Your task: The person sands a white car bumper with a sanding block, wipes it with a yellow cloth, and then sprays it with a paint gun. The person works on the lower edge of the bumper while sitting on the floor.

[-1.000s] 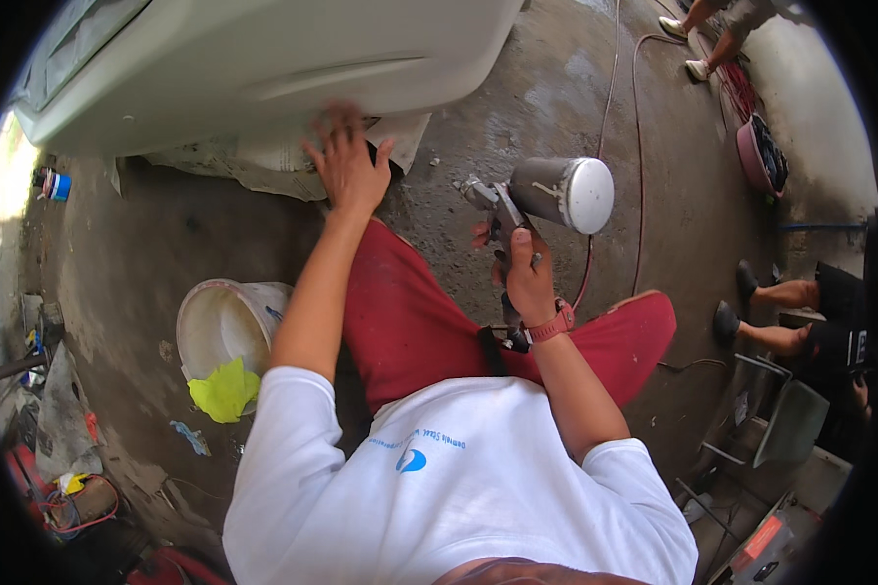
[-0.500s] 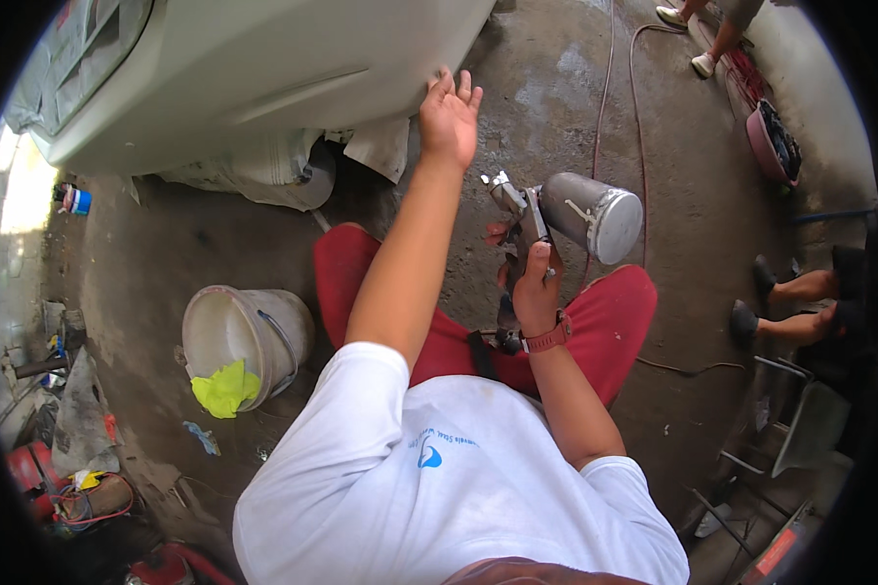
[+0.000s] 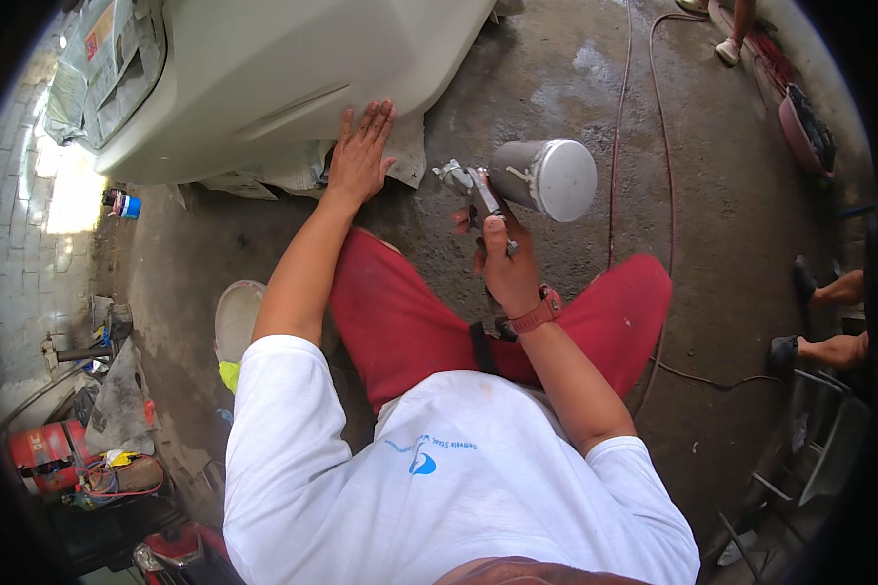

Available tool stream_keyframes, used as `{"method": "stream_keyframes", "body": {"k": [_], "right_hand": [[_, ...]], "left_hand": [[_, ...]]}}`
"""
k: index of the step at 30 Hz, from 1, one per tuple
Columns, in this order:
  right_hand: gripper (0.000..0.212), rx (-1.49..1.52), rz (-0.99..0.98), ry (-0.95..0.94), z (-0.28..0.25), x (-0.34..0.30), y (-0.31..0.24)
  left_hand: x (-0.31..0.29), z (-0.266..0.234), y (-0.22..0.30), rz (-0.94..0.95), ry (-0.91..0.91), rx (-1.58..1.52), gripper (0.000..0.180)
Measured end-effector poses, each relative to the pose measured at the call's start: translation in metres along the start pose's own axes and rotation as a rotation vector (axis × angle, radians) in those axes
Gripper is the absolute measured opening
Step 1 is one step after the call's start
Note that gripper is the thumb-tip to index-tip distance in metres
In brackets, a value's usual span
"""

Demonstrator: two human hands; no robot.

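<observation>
A pale, curved car bumper [image 3: 293, 58] fills the upper left. My left hand [image 3: 361, 154] lies against its lower part, fingers stretched out and palm toward the surface. In front of my knees, my right hand [image 3: 510, 255] is wrapped round the grip of a spray gun [image 3: 480, 190]. The gun's metal nozzle points left, toward the bumper but apart from it. A large silver paint cup [image 3: 564, 180] is attached to the gun and tips to the right, with a pale drip on its side. Part of the grip is hidden by my fingers.
Newspaper masking [image 3: 117, 58] covers part of the bumper's left side. A bucket [image 3: 236, 317] with a yellow-green cloth stands left of my leg. Hoses [image 3: 668, 146] run along the floor at right. A pink basin [image 3: 808, 141], a metal chair [image 3: 819, 439] and other people's feet are farther right.
My left hand has moved left and down along the bumper and now lies flatter on it. The spray gun in my right hand has shifted left and up in view.
</observation>
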State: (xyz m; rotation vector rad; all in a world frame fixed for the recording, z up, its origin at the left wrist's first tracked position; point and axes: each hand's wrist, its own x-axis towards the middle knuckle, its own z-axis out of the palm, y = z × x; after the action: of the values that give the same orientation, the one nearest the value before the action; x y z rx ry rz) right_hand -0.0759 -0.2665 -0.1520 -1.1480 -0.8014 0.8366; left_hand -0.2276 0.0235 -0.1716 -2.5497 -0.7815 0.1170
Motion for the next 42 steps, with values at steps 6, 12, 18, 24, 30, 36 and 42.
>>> {"method": "stream_keyframes", "body": {"k": [6, 12, 18, 24, 30, 36, 42], "right_hand": [[0.062, 0.058, -0.011, -0.049, 0.006, 0.001, -0.008], [0.06, 0.069, 0.004, -0.094, 0.009, 0.012, -0.02], [0.059, 0.102, -0.025, -0.075, 0.016, 0.016, -0.034], [0.057, 0.084, -0.05, -0.086, 0.017, 0.023, -0.054], [0.057, 0.113, -0.042, -0.129, 0.033, 0.046, -0.086], [0.057, 0.086, -0.104, -0.147, 0.042, 0.043, -0.094], [0.055, 0.014, -0.05, -0.354, 0.061, 0.044, -0.073]], "left_hand": [[0.003, -0.03, -0.041, 0.141, -0.022, 0.239, 0.092], [0.013, -0.088, -0.074, 0.104, 0.175, 0.302, 0.086], [0.021, -0.08, -0.037, 0.022, 0.084, 0.302, 0.09], [0.022, -0.064, -0.013, 0.184, -0.086, 0.367, 0.088], [0.041, -0.114, -0.094, 0.042, 0.404, 0.203, 0.084], [-0.004, -0.123, -0.077, -0.626, 0.505, -0.169, 0.08], [-0.15, -0.091, 0.058, -0.277, -0.049, -1.903, 0.041]]}}
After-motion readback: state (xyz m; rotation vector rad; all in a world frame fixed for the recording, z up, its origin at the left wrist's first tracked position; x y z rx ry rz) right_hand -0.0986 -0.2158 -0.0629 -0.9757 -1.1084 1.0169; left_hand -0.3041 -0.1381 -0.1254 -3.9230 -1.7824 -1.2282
